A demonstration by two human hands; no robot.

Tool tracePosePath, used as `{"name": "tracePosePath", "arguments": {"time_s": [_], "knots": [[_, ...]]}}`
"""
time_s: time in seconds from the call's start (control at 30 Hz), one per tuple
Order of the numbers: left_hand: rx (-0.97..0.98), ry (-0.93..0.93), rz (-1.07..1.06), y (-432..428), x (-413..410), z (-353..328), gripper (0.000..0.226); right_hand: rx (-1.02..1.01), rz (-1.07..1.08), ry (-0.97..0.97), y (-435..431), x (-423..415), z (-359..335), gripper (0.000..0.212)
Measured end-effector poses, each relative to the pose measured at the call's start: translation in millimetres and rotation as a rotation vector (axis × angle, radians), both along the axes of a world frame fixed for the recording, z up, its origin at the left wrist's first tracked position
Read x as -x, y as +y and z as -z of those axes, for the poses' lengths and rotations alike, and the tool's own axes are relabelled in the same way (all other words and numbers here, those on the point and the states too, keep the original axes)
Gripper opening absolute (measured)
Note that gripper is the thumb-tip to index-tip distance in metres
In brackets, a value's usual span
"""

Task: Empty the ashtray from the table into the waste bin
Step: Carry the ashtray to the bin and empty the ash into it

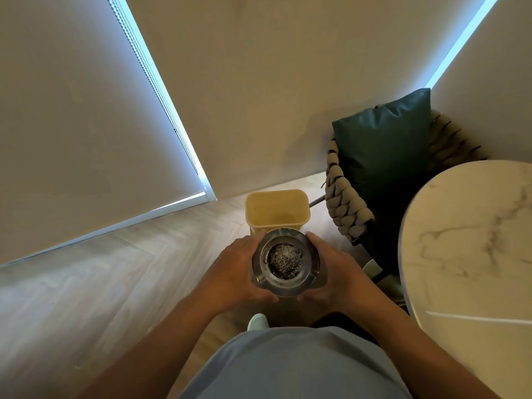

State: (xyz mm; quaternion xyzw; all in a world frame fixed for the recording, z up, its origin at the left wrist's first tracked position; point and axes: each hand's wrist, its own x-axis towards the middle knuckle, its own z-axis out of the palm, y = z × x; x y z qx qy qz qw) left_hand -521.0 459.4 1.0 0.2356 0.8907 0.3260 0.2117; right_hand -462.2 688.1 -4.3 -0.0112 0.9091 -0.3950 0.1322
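A round metal ashtray [288, 280] with dark ash and pale specks in its bowl is held level between both hands. My left hand [236, 269] grips its left side and my right hand [334, 269] grips its right side. Just beyond the ashtray, a yellow rectangular waste bin [276, 210] stands open on the wooden floor, and its inside looks empty. The ashtray's far rim overlaps the bin's near edge in view.
A round marble-topped table [472, 254] fills the right side. A woven chair [345, 208] with a dark green cushion [385, 145] stands behind it, right of the bin. A wall and blinds rise behind; wooden floor stretches left. One pale shoe [257, 321] shows below the hands.
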Motion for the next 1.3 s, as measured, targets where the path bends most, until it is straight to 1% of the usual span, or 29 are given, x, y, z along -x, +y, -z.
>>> {"name": "tracePosePath", "arguments": {"time_s": [0.2, 0.33, 0.4, 0.57, 0.9, 1.0, 1.1, 1.2, 1.23, 1.3], "knots": [[-0.035, -0.009, -0.007, 8, 31, -3, 0.107, 0.023, -0.017, 0.002, 11, 34, -12, 0.102], [-0.047, -0.027, -0.06, 22, 51, 0, 0.112, 0.036, -0.054, 0.031, 30, 61, -13, 0.106], [-0.052, -0.035, -0.093, 31, 60, 0, 0.112, 0.041, -0.079, 0.031, 41, 74, -13, 0.103], [-0.065, -0.01, -0.159, 59, 84, -6, 0.11, 0.036, -0.157, 0.043, 70, 116, -14, 0.105], [-0.052, 0.003, -0.198, 90, 140, 6, 0.102, 0.081, -0.177, 0.059, 97, 183, 7, 0.093], [-0.061, -0.002, -0.179, 90, 163, 18, 0.102, 0.074, -0.149, 0.074, 96, 199, 19, 0.087], [-0.079, -0.009, -0.13, 88, 186, 39, 0.102, 0.08, -0.11, 0.07, 94, 216, 42, 0.087], [-0.093, -0.038, -0.107, 84, 205, 72, 0.104, 0.086, -0.092, 0.017, 90, 228, 75, 0.087], [-0.097, -0.044, -0.105, 83, 210, 86, 0.103, 0.089, -0.083, -0.014, 89, 231, 88, 0.09], [-0.098, -0.054, -0.111, 80, 219, 117, 0.103, 0.096, -0.066, -0.084, 87, 237, 115, 0.106]]}}
